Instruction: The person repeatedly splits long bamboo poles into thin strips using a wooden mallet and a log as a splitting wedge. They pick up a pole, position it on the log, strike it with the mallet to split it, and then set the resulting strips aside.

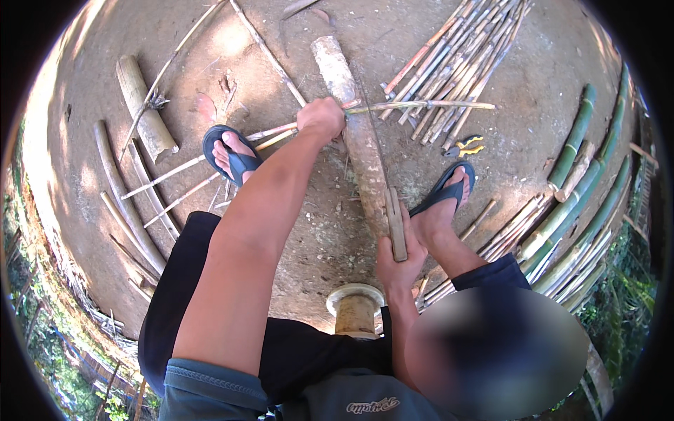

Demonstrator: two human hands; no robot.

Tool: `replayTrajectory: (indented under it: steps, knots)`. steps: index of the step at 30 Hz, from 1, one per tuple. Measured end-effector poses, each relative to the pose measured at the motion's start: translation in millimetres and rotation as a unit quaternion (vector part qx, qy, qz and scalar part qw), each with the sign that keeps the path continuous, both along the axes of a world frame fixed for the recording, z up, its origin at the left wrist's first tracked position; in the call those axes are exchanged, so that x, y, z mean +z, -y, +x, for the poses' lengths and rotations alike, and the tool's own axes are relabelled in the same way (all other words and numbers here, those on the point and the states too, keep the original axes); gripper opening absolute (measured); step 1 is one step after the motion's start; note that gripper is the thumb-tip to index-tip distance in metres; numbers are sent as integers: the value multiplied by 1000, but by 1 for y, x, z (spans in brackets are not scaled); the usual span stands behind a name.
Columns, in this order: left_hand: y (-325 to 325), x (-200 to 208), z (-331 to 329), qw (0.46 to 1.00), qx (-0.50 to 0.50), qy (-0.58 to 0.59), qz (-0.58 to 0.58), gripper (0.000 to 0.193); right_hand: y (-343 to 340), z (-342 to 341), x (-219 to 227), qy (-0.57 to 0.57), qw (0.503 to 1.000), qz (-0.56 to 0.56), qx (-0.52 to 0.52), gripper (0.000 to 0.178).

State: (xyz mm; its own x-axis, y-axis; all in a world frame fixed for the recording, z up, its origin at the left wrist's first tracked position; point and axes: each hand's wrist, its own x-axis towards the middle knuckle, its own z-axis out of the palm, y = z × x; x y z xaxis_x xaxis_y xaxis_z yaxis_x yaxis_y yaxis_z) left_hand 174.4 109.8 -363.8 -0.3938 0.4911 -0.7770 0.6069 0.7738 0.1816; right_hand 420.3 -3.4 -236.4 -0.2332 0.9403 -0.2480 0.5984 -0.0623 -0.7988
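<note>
My left hand [321, 119] is closed around thin bamboo sticks [274, 132] and presses them across a long log [365, 158]. Their cut ends reach past the log to the right. In my right hand [401, 263] is the wooden handle [395, 224] of a long-bladed tool. Its thin dark blade [378, 151] shows almost edge-on, running along the log and crossing the sticks just right of my left hand. Whether it is a saw or a knife I cannot tell.
Beyond the log lies a pile of thin bamboo sticks [463, 59], with yellow-handled pliers [463, 146] nearer me. Green bamboo poles [574, 154] and more sticks lie at the right. A thick bamboo piece [144, 105] is at the left. My sandalled feet flank the log.
</note>
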Motion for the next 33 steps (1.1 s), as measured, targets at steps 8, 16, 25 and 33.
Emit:
replayTrajectory:
  steps: [8, 16, 25, 33]
  knots:
    - [-2, 1, 2, 1000, -23, -2, -13, 29, -1, 2, 4, 5, 1000, 13, 4, 63]
    - [-5, 3, 3, 999, -27, 4, -18, 28, -5, 1, -2, 1, 1000, -4, -8, 63]
    - [-5, 0, 1, 999, -16, 17, -23, 30, -19, -9, -5, 30, 997, -70, -7, 63]
    - [-2, 1, 0, 999, -22, 0, -23, 30, 26, 29, 15, 25, 1000, 6, 13, 61]
